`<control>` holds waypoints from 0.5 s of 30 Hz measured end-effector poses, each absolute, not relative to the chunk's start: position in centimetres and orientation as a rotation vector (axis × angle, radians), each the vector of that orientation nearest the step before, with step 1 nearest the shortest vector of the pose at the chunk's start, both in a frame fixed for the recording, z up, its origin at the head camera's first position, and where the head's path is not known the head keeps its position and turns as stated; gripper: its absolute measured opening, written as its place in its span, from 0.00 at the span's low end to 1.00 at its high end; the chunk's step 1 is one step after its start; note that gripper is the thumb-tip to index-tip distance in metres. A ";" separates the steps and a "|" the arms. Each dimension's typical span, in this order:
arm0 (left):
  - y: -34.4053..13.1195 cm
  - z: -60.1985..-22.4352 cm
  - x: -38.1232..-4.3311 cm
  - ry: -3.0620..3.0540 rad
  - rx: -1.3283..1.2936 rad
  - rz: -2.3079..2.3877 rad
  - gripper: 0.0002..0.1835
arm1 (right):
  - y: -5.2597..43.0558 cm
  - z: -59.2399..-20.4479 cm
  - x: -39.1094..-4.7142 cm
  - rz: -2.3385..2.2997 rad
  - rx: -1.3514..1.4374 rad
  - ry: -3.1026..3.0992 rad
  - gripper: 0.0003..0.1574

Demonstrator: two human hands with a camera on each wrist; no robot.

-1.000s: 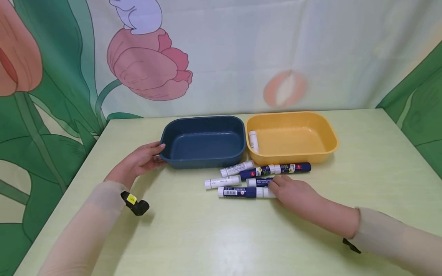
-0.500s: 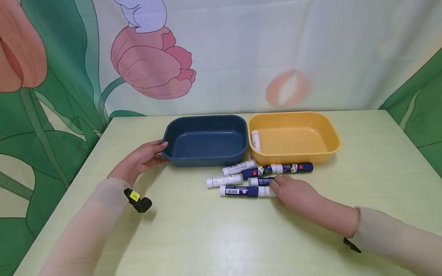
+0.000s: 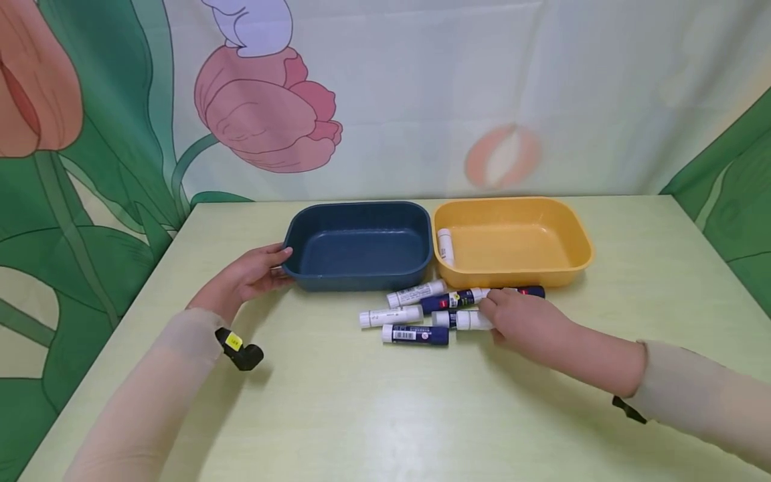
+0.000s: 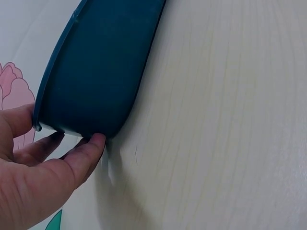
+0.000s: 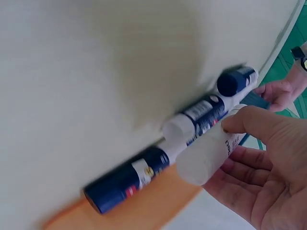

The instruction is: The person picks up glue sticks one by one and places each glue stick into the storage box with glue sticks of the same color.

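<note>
Hanging at the back, a printed curtain (image 3: 397, 100) shows a pink tulip and green leaves. Below it spreads a pale green table (image 3: 337, 415) with 2 trays side by side: a blue tray (image 3: 361, 251) at left, a yellow tray (image 3: 512, 276) at right. The left hand (image 3: 255, 271) grips the blue tray's left end, thumb at the rim, fingers against the outer wall. The right hand (image 3: 533, 321) is narrowed round a white stick (image 5: 211, 148), which it holds over the table in front of the yellow tray. Navy sticks (image 3: 450, 300) lie in a line behind it, partly covered by that hand. A white-capped navy stick (image 3: 415, 335) lies nearest the person. To the left, 2 loose white sticks (image 3: 391, 316) lie before the blue tray; 1 stubby white stick (image 3: 446, 247) rests inside the yellow tray, along its left wall.
</note>
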State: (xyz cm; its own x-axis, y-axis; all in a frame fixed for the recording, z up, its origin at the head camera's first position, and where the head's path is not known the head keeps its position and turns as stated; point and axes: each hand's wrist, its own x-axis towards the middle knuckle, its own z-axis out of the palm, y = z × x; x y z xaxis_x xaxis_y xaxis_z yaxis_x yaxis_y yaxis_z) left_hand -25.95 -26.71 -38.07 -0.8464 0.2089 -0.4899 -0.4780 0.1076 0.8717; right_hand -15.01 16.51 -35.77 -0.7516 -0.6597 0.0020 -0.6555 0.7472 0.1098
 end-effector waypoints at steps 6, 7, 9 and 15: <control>-26.8 -38.1 -26.0 1.895 -0.260 1.784 0.34 | 16.8 -33.6 -15.7 -0.040 1.072 -2.967 0.14; -26.9 -38.1 -26.0 1.898 -0.258 1.783 0.34 | 16.8 -33.2 -15.9 -0.033 1.067 -2.980 0.14; -26.9 -38.1 -25.9 1.897 -0.259 1.787 0.34 | 16.7 -32.5 -16.2 -0.022 1.059 -3.007 0.13; -27.0 -38.3 -26.0 1.901 -0.252 1.787 0.35 | 16.9 -30.3 -17.5 0.069 0.998 -3.085 0.14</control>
